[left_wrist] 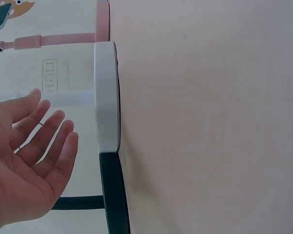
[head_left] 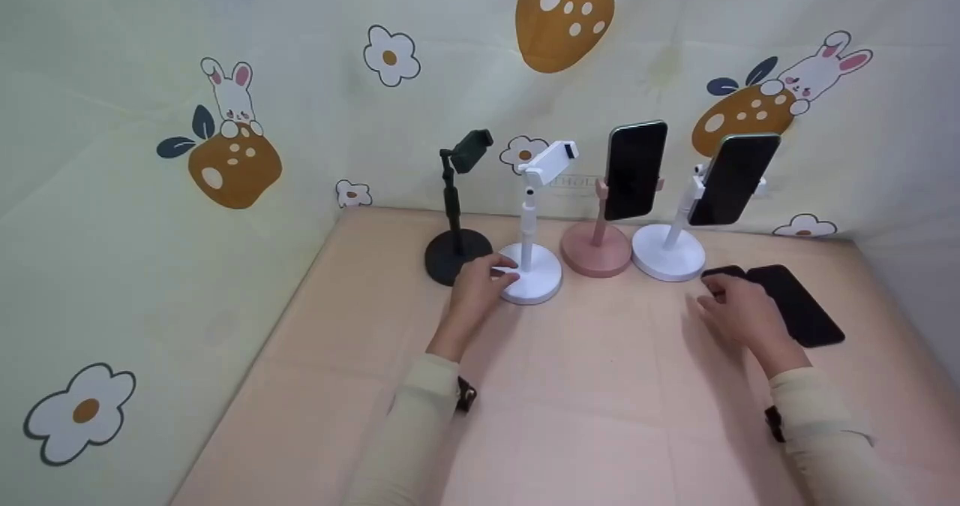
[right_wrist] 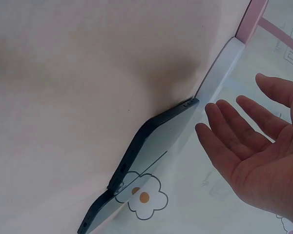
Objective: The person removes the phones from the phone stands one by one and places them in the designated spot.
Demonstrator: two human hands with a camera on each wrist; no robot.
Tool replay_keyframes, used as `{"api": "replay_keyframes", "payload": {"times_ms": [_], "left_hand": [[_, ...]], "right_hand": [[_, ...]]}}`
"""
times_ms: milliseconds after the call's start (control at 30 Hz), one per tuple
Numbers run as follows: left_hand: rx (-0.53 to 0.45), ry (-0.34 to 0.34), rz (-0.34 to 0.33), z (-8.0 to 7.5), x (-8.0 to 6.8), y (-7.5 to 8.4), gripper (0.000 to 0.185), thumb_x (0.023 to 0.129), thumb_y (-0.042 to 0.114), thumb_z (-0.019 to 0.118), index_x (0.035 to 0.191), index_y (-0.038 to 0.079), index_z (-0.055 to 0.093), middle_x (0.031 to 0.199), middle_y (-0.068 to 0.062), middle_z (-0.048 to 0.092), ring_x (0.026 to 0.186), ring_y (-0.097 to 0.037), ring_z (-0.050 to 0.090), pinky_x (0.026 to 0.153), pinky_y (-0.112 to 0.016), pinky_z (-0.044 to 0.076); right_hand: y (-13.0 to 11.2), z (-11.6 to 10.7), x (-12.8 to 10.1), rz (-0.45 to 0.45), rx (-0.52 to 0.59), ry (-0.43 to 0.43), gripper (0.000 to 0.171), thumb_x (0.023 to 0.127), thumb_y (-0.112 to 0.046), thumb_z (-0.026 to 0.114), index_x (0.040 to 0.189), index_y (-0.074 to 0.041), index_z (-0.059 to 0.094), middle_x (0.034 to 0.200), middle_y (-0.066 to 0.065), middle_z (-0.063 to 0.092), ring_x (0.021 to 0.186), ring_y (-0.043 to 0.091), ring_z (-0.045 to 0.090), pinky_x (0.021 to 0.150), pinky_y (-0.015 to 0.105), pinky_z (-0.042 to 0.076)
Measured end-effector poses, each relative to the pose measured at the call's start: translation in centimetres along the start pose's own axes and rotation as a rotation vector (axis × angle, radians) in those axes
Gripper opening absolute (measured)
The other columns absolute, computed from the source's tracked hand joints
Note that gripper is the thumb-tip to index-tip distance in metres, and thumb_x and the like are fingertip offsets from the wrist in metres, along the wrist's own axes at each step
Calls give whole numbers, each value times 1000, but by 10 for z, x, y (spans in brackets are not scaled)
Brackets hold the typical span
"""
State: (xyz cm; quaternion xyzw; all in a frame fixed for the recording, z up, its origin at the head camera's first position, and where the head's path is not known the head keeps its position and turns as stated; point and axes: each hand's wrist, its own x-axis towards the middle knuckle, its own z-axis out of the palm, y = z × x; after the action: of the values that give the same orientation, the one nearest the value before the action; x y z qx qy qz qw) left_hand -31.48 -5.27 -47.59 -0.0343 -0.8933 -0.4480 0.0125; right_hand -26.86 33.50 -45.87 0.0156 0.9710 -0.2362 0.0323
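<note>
Four phone stands are lined up along the back of the pink table (head_left: pixel 600 386), and the left hand (head_left: pixel 474 287) is held at the base of the white empty stand (head_left: pixel 531 272), fingers straight and relaxed, nothing gripped; whether the fingertips actually touch the base cannot be told, and in the left wrist view a gap is seen between the fingers (left_wrist: pixel 49 131) and the white disc (left_wrist: pixel 106 97). Just at nine o'clock of that stand the black stand (head_left: pixel 453 254) is found, its cradle empty too. At three o'clock the pink stand (head_left: pixel 598 249) is seen with a dark phone (head_left: pixel 634 170) clamped upright, and beyond it another white stand (head_left: pixel 668 252) with a second mounted phone (head_left: pixel 733 179), tilted back. The right hand (head_left: pixel 739 311) is held over the table with fingers spread and loose, nothing held, just at nine o'clock of two dark phones (head_left: pixel 795 303) lying flat and overlapping. In the right wrist view the upper flat phone (right_wrist: pixel 156 146) is shown riding partly on its neighbour. A risk is judged here: the stands are packed base to base, so a careless nudge of the white empty stand could be passed to the black stand or the loaded pink one, and a top-heavy mounted phone could be tipped. The stacked flat phones could also be scraped together if one is dragged rather than lifted.
</note>
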Motion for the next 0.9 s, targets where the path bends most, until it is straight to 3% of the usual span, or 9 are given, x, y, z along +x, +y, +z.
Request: {"api": "replay_keyframes", "payload": {"times_ms": [233,633,900], "left_hand": [[21,5,24,0,-1,1,20,92,20,72,111,16,73,120,-6,72,114,-26,66,92,-37,56],[13,-2,-9,1,-3,3,19,94,23,70,112,20,72,123,-4,70,115,-23,65,93,-36,56],[10,-4,6,2,-2,2,19,93,22,71,112,19,72,122,-4,71,115,-25,66,94,-37,56]], "right_hand": [[-6,1,4,-64,-30,24,48,100,-21,58,139,6,51,131,31,58,114,44,58,98,61,46],[-28,2,16,-63,-24,-5,46,100,-22,56,139,2,51,136,29,57,122,47,57,101,62,45],[-42,2,22,-94,13,5,46,100,-23,56,139,2,52,138,29,56,122,47,57,101,60,46]]}}
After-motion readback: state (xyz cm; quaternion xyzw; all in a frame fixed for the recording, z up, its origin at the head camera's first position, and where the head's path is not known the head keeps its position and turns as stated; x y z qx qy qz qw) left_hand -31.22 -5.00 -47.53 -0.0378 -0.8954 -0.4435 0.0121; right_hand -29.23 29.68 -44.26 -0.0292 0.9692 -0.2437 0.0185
